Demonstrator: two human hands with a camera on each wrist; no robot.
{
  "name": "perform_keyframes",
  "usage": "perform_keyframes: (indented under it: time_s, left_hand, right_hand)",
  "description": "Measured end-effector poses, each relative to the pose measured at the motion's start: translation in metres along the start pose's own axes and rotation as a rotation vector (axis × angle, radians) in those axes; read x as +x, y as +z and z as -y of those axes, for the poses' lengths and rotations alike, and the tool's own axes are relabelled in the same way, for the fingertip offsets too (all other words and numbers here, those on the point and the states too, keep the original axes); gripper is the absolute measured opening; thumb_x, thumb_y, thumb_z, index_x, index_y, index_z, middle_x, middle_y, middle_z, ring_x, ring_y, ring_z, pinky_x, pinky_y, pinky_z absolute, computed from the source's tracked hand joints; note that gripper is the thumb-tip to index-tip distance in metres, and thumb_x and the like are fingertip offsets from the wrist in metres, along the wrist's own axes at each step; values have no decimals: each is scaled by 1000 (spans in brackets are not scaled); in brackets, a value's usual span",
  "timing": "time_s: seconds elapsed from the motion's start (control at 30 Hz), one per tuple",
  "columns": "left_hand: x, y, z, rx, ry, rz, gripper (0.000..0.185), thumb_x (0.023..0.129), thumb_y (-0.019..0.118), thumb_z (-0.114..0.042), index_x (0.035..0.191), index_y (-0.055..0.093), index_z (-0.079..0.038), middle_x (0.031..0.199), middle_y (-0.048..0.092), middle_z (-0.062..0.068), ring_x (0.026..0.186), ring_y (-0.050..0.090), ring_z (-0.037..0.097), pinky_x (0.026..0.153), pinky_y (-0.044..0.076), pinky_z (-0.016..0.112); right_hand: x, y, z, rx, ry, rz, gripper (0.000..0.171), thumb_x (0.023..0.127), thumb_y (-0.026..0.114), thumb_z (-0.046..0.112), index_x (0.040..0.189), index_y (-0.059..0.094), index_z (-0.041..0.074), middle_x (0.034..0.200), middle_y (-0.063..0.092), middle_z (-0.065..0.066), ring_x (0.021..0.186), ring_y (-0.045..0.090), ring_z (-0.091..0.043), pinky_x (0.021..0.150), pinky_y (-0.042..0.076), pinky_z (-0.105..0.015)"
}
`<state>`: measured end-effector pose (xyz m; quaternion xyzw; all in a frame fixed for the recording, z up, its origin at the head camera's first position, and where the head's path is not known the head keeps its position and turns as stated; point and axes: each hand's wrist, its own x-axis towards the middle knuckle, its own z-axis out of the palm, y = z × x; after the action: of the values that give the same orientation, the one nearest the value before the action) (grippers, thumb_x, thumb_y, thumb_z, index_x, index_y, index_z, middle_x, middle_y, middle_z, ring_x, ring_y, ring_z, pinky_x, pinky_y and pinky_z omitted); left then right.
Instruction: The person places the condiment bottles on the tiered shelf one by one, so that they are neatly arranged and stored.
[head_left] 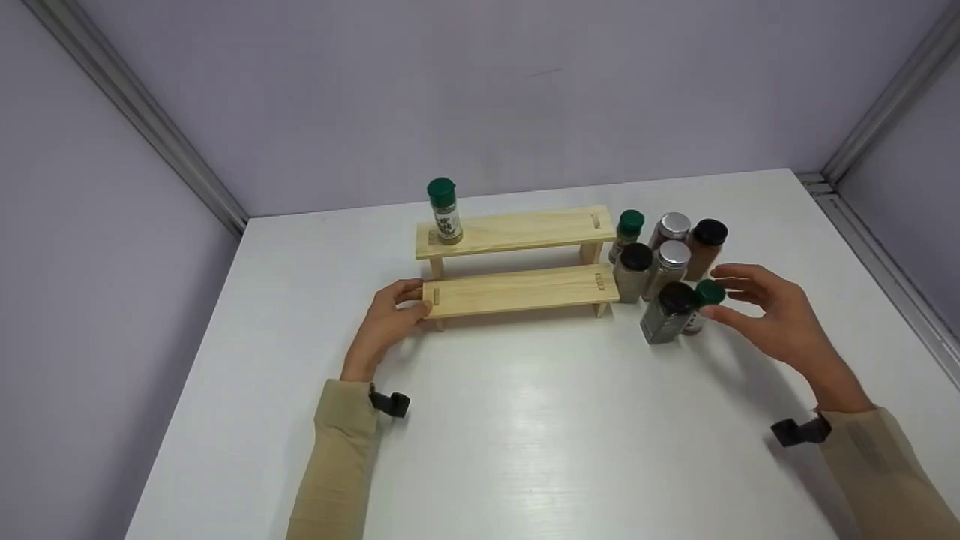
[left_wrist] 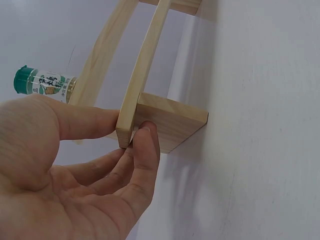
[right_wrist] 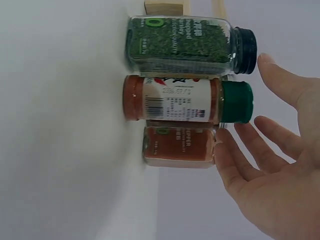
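My left hand pinches the left end of the front wooden shelf, thumb on top and fingers curled underneath, as the left wrist view shows. At the right, my right hand is spread around the green-capped spice jar, thumb and fingers apart on either side of its cap. That jar holds red powder and stands upright. Beside it is a black-capped jar of chopped parsley, close to the thumb tip. A jar of red-brown pepper powder shows near the fingers in the right wrist view.
One green-capped jar stands on the left end of the raised back shelf. Right of the shelves cluster more jars: a small green-capped one, a black-capped one and silver-capped ones. A wall rises behind the white table.
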<state>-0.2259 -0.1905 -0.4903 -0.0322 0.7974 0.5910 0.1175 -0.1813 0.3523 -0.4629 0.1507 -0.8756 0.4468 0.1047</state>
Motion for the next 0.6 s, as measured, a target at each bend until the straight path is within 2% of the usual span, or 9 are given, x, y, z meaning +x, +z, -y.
perform_keyframes:
  time_s: [0.27,0.43,0.6]
  left_hand:
    - [0,1,0,3,-22,0,53,106,62,-12,156,49,-2,149,55,21,124,63,31,107,57,44]
    - [0,1,-2,-4,-31,-1,53,106,63,-13,156,49,-3,148,55,20,124,63,29,107,57,44]
    - [-1,-2,0,-5,-7,12,53,106,62,-13,157,49,-3,147,56,21,119,66,29,104,57,45]
  right_hand:
    - [0,6,-19,85,61,25,54,90,85,0,139,64,-4,123,67,14,107,68,5,95,54,-10]
    - [2,6,-22,130,46,5,47,90,83,-5,134,67,-6,117,71,14,104,71,2,94,56,-13]
    - [3,7,-23,143,21,-9,46,89,82,-9,132,68,-6,115,72,13,104,71,2,92,57,-13]
